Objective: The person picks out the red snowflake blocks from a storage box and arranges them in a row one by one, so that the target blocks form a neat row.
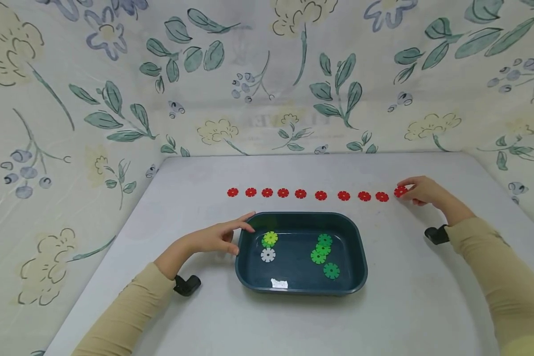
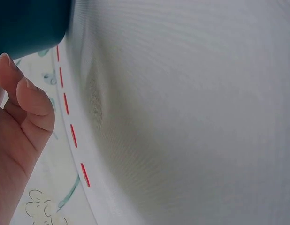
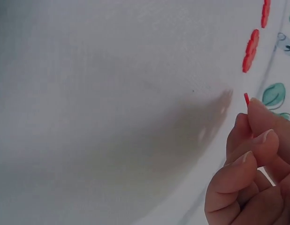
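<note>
My right hand pinches a red flower-shaped disc between thumb and fingertips, at the right end of a row. In the right wrist view only a thin red edge of that disc shows. Leftward from it run several like red discs lying flat on the white table. At the left rim of a dark blue tray, my left hand rests with relaxed fingers, some over the edge. The left wrist view shows the left hand beside the tray's outer wall.
Inside the tray lie several green discs, a yellow-green disc overlapping a green one, and a white disc. The white table ends at a flowered cloth backdrop. Each wrist wears a black camera.
</note>
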Available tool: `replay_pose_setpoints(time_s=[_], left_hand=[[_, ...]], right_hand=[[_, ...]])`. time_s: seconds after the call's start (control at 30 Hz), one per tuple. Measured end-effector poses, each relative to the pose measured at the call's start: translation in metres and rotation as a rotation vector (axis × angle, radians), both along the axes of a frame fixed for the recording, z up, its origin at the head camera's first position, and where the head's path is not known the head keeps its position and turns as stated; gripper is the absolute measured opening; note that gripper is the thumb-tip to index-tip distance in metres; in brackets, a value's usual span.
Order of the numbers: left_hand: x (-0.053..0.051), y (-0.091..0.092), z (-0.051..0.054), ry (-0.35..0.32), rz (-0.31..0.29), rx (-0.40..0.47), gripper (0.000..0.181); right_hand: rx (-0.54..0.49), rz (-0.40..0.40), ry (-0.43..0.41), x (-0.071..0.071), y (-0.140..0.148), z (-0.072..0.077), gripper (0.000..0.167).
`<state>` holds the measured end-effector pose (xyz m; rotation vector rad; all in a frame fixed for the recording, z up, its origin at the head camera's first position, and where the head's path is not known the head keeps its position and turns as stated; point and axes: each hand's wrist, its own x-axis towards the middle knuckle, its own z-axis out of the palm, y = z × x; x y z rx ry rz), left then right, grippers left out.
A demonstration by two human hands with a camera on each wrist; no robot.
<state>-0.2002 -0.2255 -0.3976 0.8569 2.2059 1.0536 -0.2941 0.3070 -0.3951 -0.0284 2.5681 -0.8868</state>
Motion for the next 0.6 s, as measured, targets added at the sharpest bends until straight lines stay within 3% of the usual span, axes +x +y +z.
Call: replay_pose_setpoints(time_s=[0.17,0.4,0.6], left_hand=[[-0.0006,0.0001,-0.0008,0.006,-0.003,-0.006,0.056],[-0.0009,0.0,-0.0013,0.003,-0.003,-0.009,0.056],[-0.0008,-0.0001,-0.0014,0.002,-0.003,-0.006,0.057]], right_hand=[[0.051,0.001,-0.028,-0.0042,-0.0017,-0.0039,0.049],[0.205,0.062,0.018,-0.0044,-0.002,-0.0059,0.046],[0.243,0.074,0.027,-0.0019,-0.0028,-0.005,0.047]])
